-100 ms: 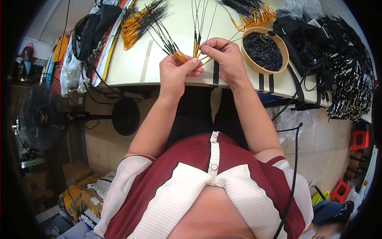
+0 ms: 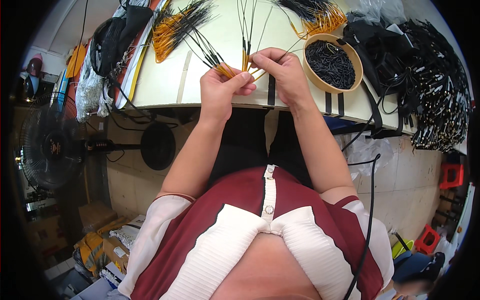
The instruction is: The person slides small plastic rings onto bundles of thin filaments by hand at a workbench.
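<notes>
My left hand [image 2: 220, 90] is closed around a small bunch of thin black wires with yellow ends [image 2: 212, 52], which fan out up and to the left over the pale table [image 2: 165, 82]. My right hand [image 2: 282, 72] pinches a few upright wires of the same kind [image 2: 246, 45] between thumb and fingers, right beside the left hand. Both hands hover at the table's near edge. A round tan bowl [image 2: 311, 75] full of short black pieces sits just right of my right hand.
More bundles of yellow-tipped wires [image 2: 170, 30] lie at the far left and far centre [image 2: 320, 17] of the table. A heap of black cables [image 2: 430, 100] fills the right side. A standing fan [image 2: 50, 145] and cardboard boxes [image 2: 95, 220] are on the floor at left, red stools [image 2: 452, 175] at right.
</notes>
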A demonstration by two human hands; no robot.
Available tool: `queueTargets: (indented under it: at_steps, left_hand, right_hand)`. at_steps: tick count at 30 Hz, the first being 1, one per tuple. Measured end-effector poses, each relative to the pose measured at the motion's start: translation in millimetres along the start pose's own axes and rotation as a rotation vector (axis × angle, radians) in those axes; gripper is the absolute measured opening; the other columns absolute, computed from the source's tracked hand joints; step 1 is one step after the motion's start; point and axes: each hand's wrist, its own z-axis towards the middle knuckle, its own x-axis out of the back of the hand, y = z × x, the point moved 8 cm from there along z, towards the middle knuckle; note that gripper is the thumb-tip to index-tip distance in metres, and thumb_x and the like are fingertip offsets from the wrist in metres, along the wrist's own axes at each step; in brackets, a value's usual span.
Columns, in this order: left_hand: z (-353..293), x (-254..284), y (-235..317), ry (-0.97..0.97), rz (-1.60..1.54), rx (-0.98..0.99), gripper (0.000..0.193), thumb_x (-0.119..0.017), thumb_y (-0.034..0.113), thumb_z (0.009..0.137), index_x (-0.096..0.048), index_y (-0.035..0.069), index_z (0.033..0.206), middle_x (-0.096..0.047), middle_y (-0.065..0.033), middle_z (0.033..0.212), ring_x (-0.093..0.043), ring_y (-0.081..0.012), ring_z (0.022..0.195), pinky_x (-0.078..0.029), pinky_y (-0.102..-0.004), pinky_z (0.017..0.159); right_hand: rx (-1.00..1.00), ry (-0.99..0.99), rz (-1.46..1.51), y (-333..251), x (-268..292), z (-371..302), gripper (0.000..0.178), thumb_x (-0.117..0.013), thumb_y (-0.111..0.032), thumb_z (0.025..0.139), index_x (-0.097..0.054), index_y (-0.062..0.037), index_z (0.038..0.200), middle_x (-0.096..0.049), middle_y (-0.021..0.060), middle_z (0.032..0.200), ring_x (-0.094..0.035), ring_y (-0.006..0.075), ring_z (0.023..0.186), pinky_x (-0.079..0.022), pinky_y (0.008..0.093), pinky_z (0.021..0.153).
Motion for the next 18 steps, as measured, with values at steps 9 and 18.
queueTargets:
  at_steps: [9, 18]
  left_hand:
    - [-0.8, -0.5, 0.6, 0.009, 0.007, 0.002, 0.01, -0.066, -0.004, 0.081, -0.057, -0.004, 0.084, -0.067, -0.0179, 0.078, -0.068, -0.0221, 0.063, -0.058, -0.0278, 0.059]
    - [-1.7, -1.6, 1.5, -0.015, 0.016, -0.028, 0.01, -0.066, -0.004, 0.08, -0.057, -0.004, 0.083, -0.067, -0.018, 0.078, -0.068, -0.0219, 0.063, -0.058, -0.0276, 0.059]
  right_hand:
    - [0.038, 0.021, 0.039, 0.1, 0.5, -0.1, 0.006, -0.068, -0.003, 0.083, -0.068, 0.0002, 0.088, -0.068, 0.0048, 0.085, -0.059, 0.0099, 0.078, -0.045, 0.0239, 0.078]
    - [0.045, -0.015, -0.039, 1.5, -2.1, -0.2, 0.011, -0.072, -0.004, 0.079, -0.062, -0.0034, 0.075, -0.061, 0.0005, 0.073, -0.053, 0.0069, 0.07, -0.042, 0.0221, 0.071]
